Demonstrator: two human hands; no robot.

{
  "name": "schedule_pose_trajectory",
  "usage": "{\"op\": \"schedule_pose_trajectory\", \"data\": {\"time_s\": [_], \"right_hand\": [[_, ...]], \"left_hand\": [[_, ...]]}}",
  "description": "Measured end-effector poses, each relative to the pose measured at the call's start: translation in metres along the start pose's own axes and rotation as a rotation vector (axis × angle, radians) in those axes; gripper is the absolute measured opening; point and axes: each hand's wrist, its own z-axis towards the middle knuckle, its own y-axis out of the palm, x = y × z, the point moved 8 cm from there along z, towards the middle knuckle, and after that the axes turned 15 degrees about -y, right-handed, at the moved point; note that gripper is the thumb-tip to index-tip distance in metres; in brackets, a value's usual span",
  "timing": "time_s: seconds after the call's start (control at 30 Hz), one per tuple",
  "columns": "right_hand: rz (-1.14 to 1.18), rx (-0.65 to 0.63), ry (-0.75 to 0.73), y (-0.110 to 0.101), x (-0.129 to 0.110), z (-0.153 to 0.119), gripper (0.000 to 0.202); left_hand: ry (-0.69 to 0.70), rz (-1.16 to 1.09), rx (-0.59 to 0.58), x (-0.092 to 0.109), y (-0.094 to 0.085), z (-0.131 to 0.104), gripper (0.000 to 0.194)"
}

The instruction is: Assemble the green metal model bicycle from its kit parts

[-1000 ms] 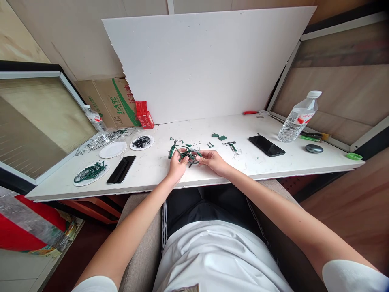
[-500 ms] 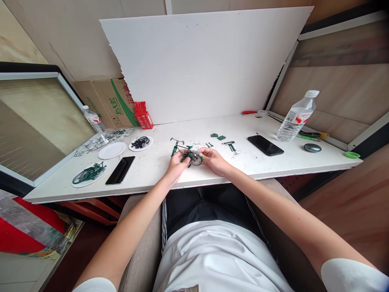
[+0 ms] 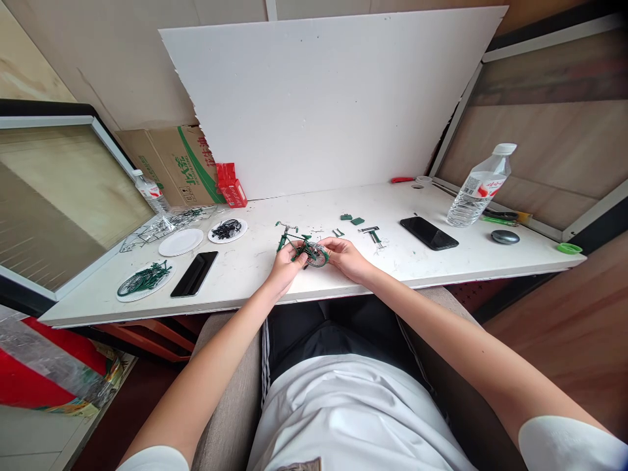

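A small green model bicycle (image 3: 316,255) is held upright just above the white table, its handlebar to the left and a spoked wheel to the right. My left hand (image 3: 285,267) grips the middle of its frame between thumb and fingers. At the wheel's right edge, my right hand (image 3: 347,259) is closed with its fingertips on the rear end of the bicycle. What exactly those fingertips pinch is hidden. Beyond the hands lie loose green pieces (image 3: 358,222) and a small green T-shaped part (image 3: 374,235).
On the left are a plate of green parts (image 3: 131,294), a bare white plate (image 3: 180,243), a plate of black parts (image 3: 241,235) and a phone (image 3: 195,275). To the right are another phone (image 3: 428,234), a water bottle (image 3: 478,186) and a round grey object (image 3: 505,237). A white board (image 3: 324,104) stands behind.
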Motion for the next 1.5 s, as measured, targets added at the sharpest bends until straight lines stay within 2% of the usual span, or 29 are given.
{"op": "schedule_pose_trajectory", "data": {"time_s": [0.3,0.5,0.77,1.03,1.13,1.33,1.5], "right_hand": [[-0.044,0.014,-0.015,0.001,-0.005,0.0,0.034],[0.046,0.023,-0.007,0.004,-0.011,0.001,0.026],[-0.212,0.047,-0.036,0.003,-0.013,0.0,0.04],[-0.281,0.153,-0.074,-0.006,-0.017,0.001,0.05],[-0.268,0.158,-0.067,-0.006,-0.016,0.0,0.052],[-0.384,0.17,-0.063,-0.012,-0.014,0.0,0.058],[-0.425,0.163,-0.075,-0.014,-0.013,0.001,0.058]], "left_hand": [[-0.011,-0.029,0.009,0.001,0.0,-0.002,0.037],[0.006,-0.053,0.045,-0.001,-0.003,0.001,0.039],[0.058,0.059,0.136,0.0,-0.007,0.001,0.042],[0.091,0.106,0.118,0.006,-0.001,-0.005,0.059],[0.086,0.101,0.08,0.009,0.003,-0.008,0.058],[0.071,0.104,0.058,0.01,0.006,-0.009,0.056],[0.06,0.11,0.043,0.012,0.01,-0.012,0.064]]}}
